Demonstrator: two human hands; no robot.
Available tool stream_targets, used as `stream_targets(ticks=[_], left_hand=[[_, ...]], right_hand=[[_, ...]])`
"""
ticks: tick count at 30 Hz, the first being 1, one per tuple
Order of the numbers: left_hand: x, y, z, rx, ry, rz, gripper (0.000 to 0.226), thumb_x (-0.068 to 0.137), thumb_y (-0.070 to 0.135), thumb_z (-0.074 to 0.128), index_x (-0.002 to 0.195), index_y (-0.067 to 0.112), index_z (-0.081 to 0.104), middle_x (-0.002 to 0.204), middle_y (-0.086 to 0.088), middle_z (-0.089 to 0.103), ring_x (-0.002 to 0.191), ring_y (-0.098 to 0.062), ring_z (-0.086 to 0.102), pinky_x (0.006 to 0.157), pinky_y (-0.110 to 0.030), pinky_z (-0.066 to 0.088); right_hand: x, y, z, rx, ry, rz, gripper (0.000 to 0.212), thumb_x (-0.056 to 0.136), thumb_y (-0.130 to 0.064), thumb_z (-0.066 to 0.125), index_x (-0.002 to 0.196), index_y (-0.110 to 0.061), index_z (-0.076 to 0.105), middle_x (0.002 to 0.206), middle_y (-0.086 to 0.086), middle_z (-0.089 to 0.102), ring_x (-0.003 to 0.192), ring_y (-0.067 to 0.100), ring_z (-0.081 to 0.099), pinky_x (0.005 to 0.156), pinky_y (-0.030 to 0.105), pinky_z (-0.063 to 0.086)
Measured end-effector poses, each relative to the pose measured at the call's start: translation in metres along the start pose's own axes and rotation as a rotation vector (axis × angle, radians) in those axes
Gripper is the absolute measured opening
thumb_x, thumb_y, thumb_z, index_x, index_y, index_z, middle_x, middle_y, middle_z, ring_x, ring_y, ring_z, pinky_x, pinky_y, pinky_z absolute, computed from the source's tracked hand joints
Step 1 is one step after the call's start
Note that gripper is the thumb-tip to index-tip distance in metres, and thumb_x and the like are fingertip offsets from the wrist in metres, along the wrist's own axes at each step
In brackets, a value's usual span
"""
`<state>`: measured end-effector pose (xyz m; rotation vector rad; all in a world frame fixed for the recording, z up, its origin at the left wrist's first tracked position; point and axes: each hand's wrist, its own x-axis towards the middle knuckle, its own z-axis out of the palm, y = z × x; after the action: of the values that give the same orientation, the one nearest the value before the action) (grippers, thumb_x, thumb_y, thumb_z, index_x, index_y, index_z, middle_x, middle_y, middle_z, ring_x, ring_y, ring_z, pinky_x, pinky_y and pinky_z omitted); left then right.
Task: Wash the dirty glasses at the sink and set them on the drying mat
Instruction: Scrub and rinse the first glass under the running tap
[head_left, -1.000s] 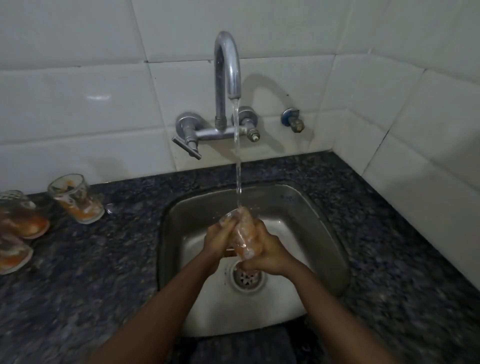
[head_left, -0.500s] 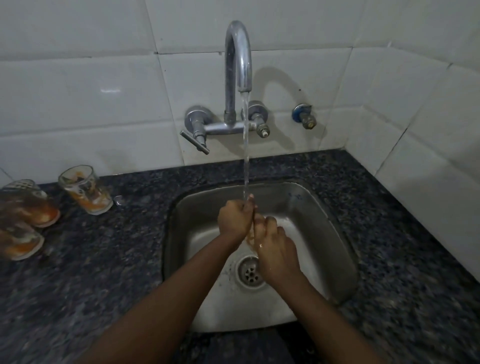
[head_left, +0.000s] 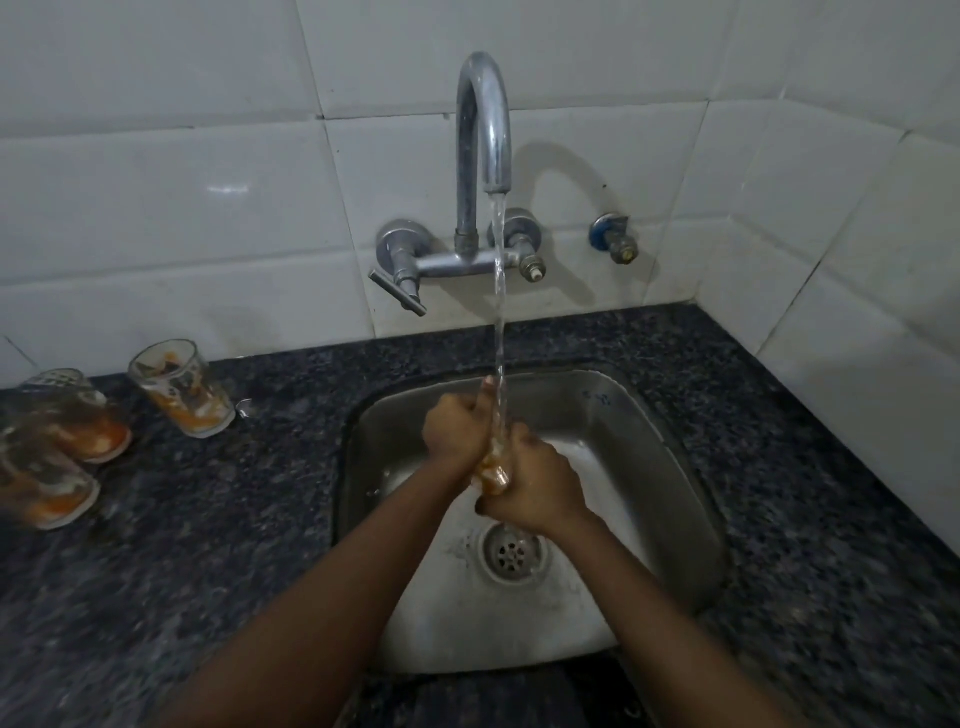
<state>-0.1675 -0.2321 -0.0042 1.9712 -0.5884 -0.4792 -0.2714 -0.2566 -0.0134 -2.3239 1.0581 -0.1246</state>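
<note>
Steel sink (head_left: 649, 431) in the middle of a dark speckled counter (head_left: 249, 519), and both hands are busy over the basin! Water (head_left: 498, 312) streams down from the curved tap (head_left: 480, 130) on the white tiled wall (head_left: 156, 182) and lands right where the two hands meet. The left hand (head_left: 457, 426) is curled into a fist on the far left side of a glass (head_left: 493, 470), thumb up beside the stream. The right hand (head_left: 535, 488) wraps around the glass from the near right, fingers closed over it, so only a small orange-smeared patch shows between the two hands. That glass is held above the basin, just beyond the drain (head_left: 511, 555), with the water running onto it. How it is tilted, I cannot tell, the hands hide most of it. Over on the left counter, three more glasses wait, all streaked with orange residue: one (head_left: 182, 387) stands nearest the sink, close to the wall, and two others (head_left: 78, 415) (head_left: 44, 486) sit at the left edge, blurred, one nearer than the other. A capped outlet (head_left: 615, 241) pokes from the wall right of the tap.
</note>
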Motion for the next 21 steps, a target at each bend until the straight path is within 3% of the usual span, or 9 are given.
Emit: stream_targets(ticks=[3, 5, 8, 11, 13, 15, 18, 21], left_hand=[[-0.004, -0.005, -0.008, -0.273, -0.052, -0.014, 0.047, 0.089, 0.045, 0.053, 0.054, 0.012, 0.053, 0.052, -0.003, 0.051, 0.05, -0.014, 0.048, 0.053, -0.026, 0.041], [-0.007, -0.007, -0.012, -0.414, -0.108, -0.02, 0.046, 0.089, 0.046, 0.052, 0.063, 0.009, 0.058, 0.053, -0.004, 0.054, 0.05, -0.015, 0.052, 0.051, -0.024, 0.045], [-0.007, 0.004, -0.017, -0.529, -0.154, -0.011, 0.051, 0.094, 0.047, 0.041, 0.063, 0.011, 0.059, 0.058, -0.002, 0.061, 0.054, -0.01, 0.059, 0.056, -0.021, 0.052], [-0.004, 0.015, -0.026, -0.657, -0.181, -0.014, 0.052, 0.096, 0.045, 0.036, 0.066, 0.012, 0.063, 0.067, -0.006, 0.063, 0.065, -0.015, 0.06, 0.071, -0.031, 0.053], [-0.005, 0.017, -0.033, -0.622, -0.174, 0.014, 0.051, 0.096, 0.045, 0.036, 0.07, 0.013, 0.066, 0.072, -0.005, 0.067, 0.071, -0.016, 0.064, 0.076, -0.033, 0.052], [-0.01, 0.016, -0.038, -0.538, -0.143, 0.067, 0.047, 0.096, 0.045, 0.038, 0.074, 0.015, 0.066, 0.074, -0.001, 0.069, 0.071, -0.009, 0.065, 0.07, -0.027, 0.048], [-0.02, 0.012, -0.049, -0.426, -0.018, 0.276, 0.034, 0.095, 0.035, 0.047, 0.073, 0.016, 0.065, 0.071, 0.003, 0.066, 0.065, -0.001, 0.062, 0.062, -0.02, 0.047], [-0.029, 0.002, -0.057, -0.289, -0.08, 0.556, 0.022, 0.088, 0.029, 0.056, 0.08, 0.01, 0.064, 0.078, -0.007, 0.067, 0.074, -0.016, 0.064, 0.068, -0.028, 0.052]], right_hand=[[0.004, 0.013, -0.017, 0.77, -0.383, 0.065, 0.032, 0.07, -0.019, 0.077, 0.101, -0.017, 0.066, 0.099, 0.01, 0.069, 0.09, 0.026, 0.066, 0.086, 0.046, 0.055], [0.003, 0.021, -0.019, 1.013, -0.473, 0.089, 0.013, 0.078, -0.009, 0.07, 0.089, -0.014, 0.073, 0.092, 0.015, 0.07, 0.081, 0.027, 0.069, 0.081, 0.045, 0.057], [0.002, 0.022, -0.014, 0.837, -0.276, 0.044, 0.029, 0.071, -0.011, 0.076, 0.098, -0.015, 0.066, 0.101, 0.014, 0.07, 0.091, 0.025, 0.068, 0.086, 0.041, 0.055], [0.001, 0.016, -0.011, 0.736, -0.088, 0.058, 0.059, 0.058, -0.011, 0.085, 0.11, -0.016, 0.057, 0.108, 0.007, 0.066, 0.099, 0.021, 0.063, 0.087, 0.04, 0.054], [0.003, 0.016, -0.011, 0.725, -0.044, 0.028, 0.068, 0.054, -0.007, 0.087, 0.114, -0.015, 0.056, 0.11, 0.005, 0.065, 0.099, 0.019, 0.062, 0.083, 0.034, 0.053], [0.006, 0.018, -0.013, 0.701, -0.03, -0.024, 0.072, 0.052, -0.002, 0.087, 0.116, -0.015, 0.055, 0.107, 0.002, 0.065, 0.097, 0.016, 0.063, 0.08, 0.028, 0.053], [0.011, 0.018, -0.018, 0.631, 0.023, -0.069, 0.07, 0.051, 0.001, 0.087, 0.11, -0.019, 0.054, 0.094, -0.016, 0.06, 0.083, -0.002, 0.058, 0.065, 0.006, 0.047], [0.018, 0.018, -0.021, 0.562, 0.063, -0.087, 0.069, 0.05, -0.001, 0.087, 0.103, -0.026, 0.05, 0.09, -0.018, 0.057, 0.084, 0.002, 0.057, 0.066, 0.01, 0.046]])
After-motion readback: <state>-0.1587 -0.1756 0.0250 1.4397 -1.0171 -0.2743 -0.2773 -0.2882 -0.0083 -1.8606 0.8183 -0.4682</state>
